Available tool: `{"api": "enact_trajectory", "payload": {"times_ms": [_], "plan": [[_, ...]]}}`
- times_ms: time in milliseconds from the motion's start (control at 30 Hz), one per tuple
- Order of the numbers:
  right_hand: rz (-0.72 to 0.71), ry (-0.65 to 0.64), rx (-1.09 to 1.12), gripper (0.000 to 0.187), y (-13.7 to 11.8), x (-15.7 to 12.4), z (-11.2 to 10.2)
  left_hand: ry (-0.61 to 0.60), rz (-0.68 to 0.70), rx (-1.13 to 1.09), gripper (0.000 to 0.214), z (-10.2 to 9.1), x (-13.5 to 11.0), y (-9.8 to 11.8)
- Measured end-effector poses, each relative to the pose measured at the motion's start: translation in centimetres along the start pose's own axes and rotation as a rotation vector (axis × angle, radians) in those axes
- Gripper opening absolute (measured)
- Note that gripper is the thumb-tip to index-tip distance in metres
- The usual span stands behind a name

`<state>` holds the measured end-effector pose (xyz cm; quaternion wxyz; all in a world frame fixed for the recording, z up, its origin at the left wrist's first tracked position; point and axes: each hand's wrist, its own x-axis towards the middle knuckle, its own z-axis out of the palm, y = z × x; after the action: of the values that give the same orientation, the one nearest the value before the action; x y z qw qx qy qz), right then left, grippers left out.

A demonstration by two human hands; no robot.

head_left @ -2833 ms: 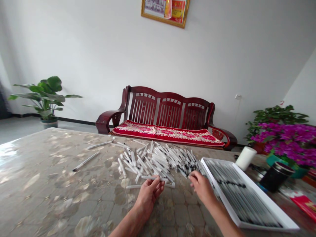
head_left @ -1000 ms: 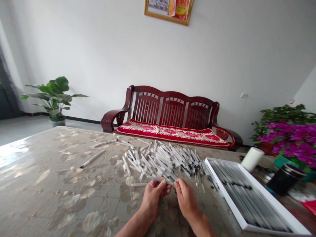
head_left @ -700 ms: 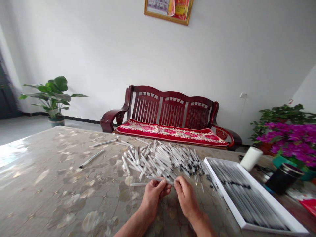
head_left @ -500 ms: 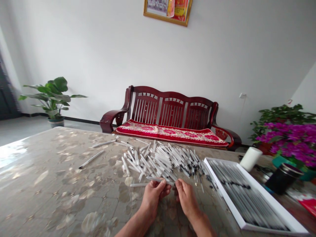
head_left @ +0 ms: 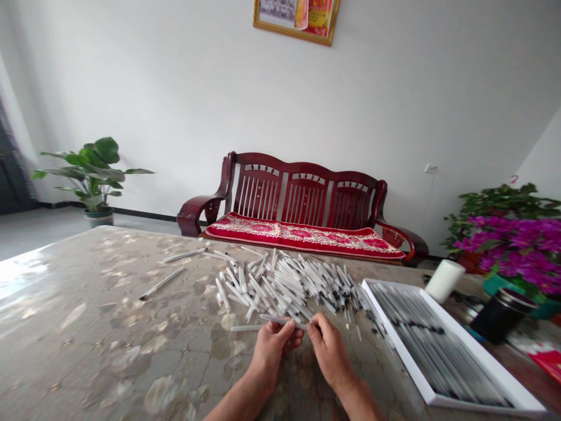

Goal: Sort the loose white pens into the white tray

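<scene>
My left hand (head_left: 272,346) is closed, pinching a whitish translucent pen barrel (head_left: 272,318) between thumb and fingers, its far end sticking out to the left. At the other end of the barrel, my right hand (head_left: 328,351) is closed with thumb and fingers pressed together. Its fingertips hide that end and anything small there. Another pale barrel (head_left: 243,328) lies on the table just left of my left hand. Right beyond both hands spreads a heap of white pen parts (head_left: 284,283), some with black ends.
A white box (head_left: 397,354) of neatly laid pens stands on the right. Past it are a white roll (head_left: 445,282), a black cup (head_left: 502,316) and purple flowers (head_left: 517,245). Two single pens (head_left: 162,283) lie on the left of the patterned table (head_left: 109,351). Behind is a wooden bench (head_left: 302,193).
My right hand has shifted slightly up, its thumb and fingers now closer together at the barrel's right end. The left hand and barrel stay nearly where they were.
</scene>
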<state>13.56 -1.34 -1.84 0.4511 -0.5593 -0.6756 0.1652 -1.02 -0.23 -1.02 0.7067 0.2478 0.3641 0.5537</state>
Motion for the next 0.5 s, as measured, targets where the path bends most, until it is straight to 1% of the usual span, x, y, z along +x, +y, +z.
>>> {"api": "enact_trajectory", "payload": {"times_ms": [133,233,300,367,433,500], "plan": [[0.041,-0.008,0.014,0.049,0.0,0.0,0.0,0.026,0.000,-0.003,0.050,0.1,0.0,0.0],[0.044,-0.043,0.059,0.043,-0.3,-0.2,-0.1,0.027,0.006,-0.016,0.049,0.1,0.0,0.1],[0.057,-0.064,0.089,0.042,-0.6,-0.3,0.1,0.008,0.007,-0.002,0.048,0.1,-0.1,0.1],[0.116,-0.060,0.148,0.047,-0.8,-0.4,0.3,-0.009,0.027,0.026,0.048,0.2,-0.3,0.1],[0.225,-0.061,0.252,0.051,-1.0,-0.5,0.5,-0.022,0.065,0.054,0.048,0.4,-0.5,0.1],[0.332,-0.070,0.370,0.053,-1.2,-0.5,0.4,-0.064,0.089,0.081,0.046,0.5,-0.6,0.2]]}}
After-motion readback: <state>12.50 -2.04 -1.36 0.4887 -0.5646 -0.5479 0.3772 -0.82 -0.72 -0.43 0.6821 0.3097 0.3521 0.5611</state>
